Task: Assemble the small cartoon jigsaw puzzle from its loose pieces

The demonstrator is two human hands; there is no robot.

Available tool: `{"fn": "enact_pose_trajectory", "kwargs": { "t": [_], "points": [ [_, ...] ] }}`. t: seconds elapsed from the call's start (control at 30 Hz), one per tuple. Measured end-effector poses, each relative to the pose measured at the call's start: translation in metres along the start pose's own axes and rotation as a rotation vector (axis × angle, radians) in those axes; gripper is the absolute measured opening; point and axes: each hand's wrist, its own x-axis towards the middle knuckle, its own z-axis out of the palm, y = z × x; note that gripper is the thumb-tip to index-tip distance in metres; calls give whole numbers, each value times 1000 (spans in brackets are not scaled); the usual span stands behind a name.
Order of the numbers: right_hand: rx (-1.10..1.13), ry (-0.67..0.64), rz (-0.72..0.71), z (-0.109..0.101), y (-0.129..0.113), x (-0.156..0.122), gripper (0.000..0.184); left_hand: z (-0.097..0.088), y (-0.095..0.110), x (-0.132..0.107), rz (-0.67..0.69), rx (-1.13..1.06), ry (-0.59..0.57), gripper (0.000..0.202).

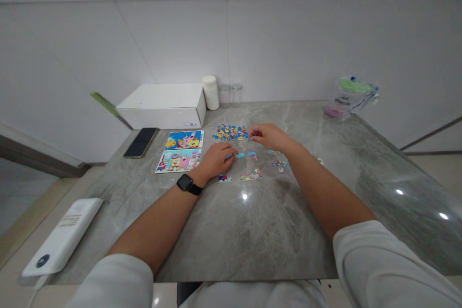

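Note:
My left hand (217, 159) rests on the table with its fingers stretched out flat, touching and partly covering a short row of light blue puzzle pieces (240, 155). My right hand (269, 136) is closed in a pinch at the right edge of a heap of mixed puzzle pieces (230, 132); whatever lies between its fingertips is too small to make out. Nearer to me lie a joined pale strip of puzzle (251, 174) and a small red and blue section (224, 178). Loose pieces (279, 164) are scattered below my right wrist. Left of my left hand are two cartoon picture cards (184, 139).
A black phone (140, 143) and a white box (162, 106) are at the left back. Beside the box stand a white canister (211, 92) and two clear glasses (236, 95). A plastic bag (352, 97) sits back right. A white corded device (63, 236) lies front left.

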Motion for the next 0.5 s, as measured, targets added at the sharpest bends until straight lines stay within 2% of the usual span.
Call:
{"fn": "enact_pose_trajectory", "kwargs": {
  "t": [0.2, 0.5],
  "points": [
    [27, 45, -21, 20, 14, -2, 10, 0, 7, 2, 48, 21, -37, 23],
    [59, 34, -30, 19, 18, -2, 17, 1, 8, 0, 52, 28, -66, 26]
  ]
}}
